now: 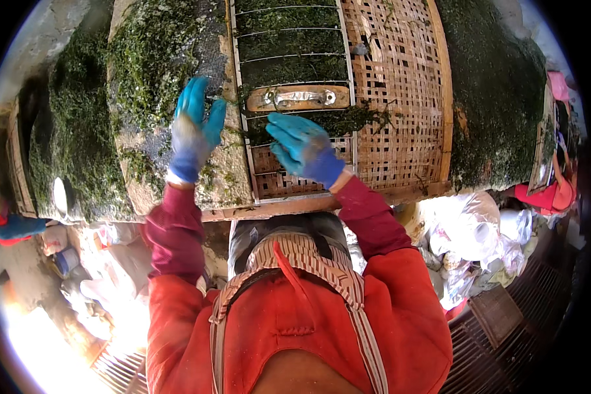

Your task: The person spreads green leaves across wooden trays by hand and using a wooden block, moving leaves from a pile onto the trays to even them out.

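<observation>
Both my hands wear blue coated gloves. My left hand (194, 130) holds nothing, its fingers spread above a grey slab (209, 189) strewn with loose green seaweed-like strands (150, 59). My right hand (303, 145) is empty too, palm turned inward, at the lower part of a narrow metal-wire frame (353, 128). Dark green strands (290, 44) fill most of that frame, while its near end shows bare weave. Just beyond my right fingertips lies a wooden block with a metal handle (300, 98). Beneath the frame is a woven bamboo mat (399, 118) with a wooden border.
Dark green heaps flank the work surface on the left (81, 128) and right (497, 98). A white bowl-like object (60, 194) sits in the left heap. Plastic bags (473, 226) crowd the floor at right. Parts of other people (554, 194) show at both edges.
</observation>
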